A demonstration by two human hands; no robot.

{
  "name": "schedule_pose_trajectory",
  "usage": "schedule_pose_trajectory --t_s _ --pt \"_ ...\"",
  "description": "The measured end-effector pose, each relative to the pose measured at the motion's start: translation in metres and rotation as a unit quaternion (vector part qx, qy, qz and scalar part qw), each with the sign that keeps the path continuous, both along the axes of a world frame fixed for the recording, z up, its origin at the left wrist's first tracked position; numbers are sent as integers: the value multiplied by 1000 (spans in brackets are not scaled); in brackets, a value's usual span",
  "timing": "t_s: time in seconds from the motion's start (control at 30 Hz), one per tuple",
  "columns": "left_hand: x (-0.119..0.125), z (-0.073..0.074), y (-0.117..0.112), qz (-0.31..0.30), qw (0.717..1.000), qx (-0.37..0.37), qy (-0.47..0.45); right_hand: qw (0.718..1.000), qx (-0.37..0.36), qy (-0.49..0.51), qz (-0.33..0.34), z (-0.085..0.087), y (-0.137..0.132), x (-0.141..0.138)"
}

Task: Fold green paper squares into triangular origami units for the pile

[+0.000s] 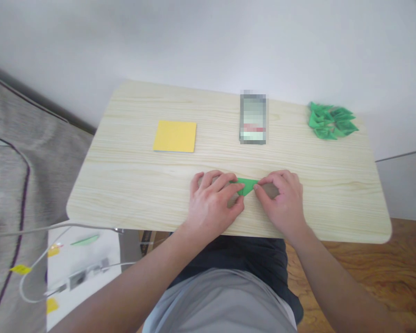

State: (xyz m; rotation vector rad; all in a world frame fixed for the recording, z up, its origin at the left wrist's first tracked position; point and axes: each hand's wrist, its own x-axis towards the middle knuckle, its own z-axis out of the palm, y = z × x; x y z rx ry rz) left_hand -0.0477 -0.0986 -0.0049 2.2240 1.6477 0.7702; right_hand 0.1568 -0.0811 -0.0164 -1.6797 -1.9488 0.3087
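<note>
A small green piece of folded paper, roughly triangular, lies on the tabletop near the front edge. My left hand rests over its left end, fingers bent and pressing on the paper, so that end is hidden. At the right corner, my right hand pinches the paper between thumb and forefinger. Farther back stands no other hand; a stack of yellow square paper lies to the left, and a cluster of folded green paper pieces sits at the back right.
A phone, its picture pixelated, lies at the back of the light wooden table, near the white wall. Below on the left are a power strip and cables. Grey fabric borders the table's left side.
</note>
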Motion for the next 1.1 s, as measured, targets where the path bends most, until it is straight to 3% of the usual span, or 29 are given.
schedule_pose_trajectory --t_s 0.23,0.43,0.77,1.1 --pt "1 -2 -1 1 1000 30 -2 1000 16 9 -12 -2 2 -5" --pt "1 -5 -2 -4 999 52 10 999 33 11 37 -5 1 -5" --pt "4 -10 -2 2 996 87 24 999 27 8 14 0 1 -8" --pt "6 -10 6 -14 997 69 41 999 12 -14 32 -1 -2 -8"
